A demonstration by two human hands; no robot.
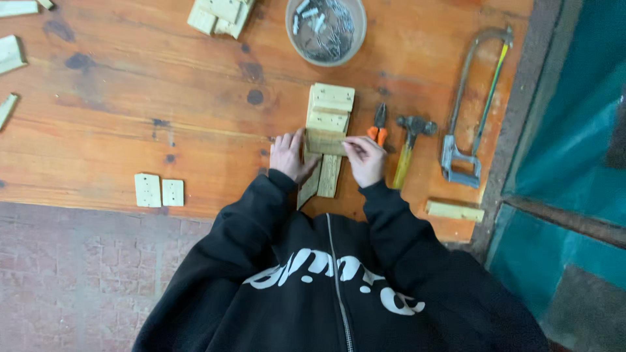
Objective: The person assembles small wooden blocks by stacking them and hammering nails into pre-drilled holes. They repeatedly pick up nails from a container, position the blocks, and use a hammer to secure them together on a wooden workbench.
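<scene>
1. Head view, surroundings: orange-brown wooden table (130, 111) with dark knots and stains, brick-patterned floor (78, 274) below its near edge, teal wall panel (574, 130) off to the right.
2. Head view, centre: stack of pale wooden blocks (329, 111) laid in a row on long wooden slats (328, 177), near the table's front edge, just in front of the black hooded jacket (326, 280).
3. Left hand (290, 156): resting flat against the left side of the nearest block (326, 141), fingers curled loosely round its edge, steadying it.
4. Right hand (365, 160): fingertips pinched narrow at the right end of the same block, apparently on something thin and small; too small to tell what.
5. Just right of the blocks: orange-handled pliers (378, 127), then a hammer (409, 146) with a yellowish handle, lying side by side, handles towards the person.
6. Further right: hacksaw (476, 111) with a grey frame, well apart from the hands; a single wood strip (454, 210) near the table corner.
7. Top centre: round bowl (326, 29) filled with nails, beyond the blocks.
8. Top left of the bowl: another heap of wood pieces (218, 16); loose offcuts (13, 55) at the far left edge.
9. Lower left: two small flat wood tiles (160, 191) side by side, near the table's edge, well apart from the left hand.
</scene>
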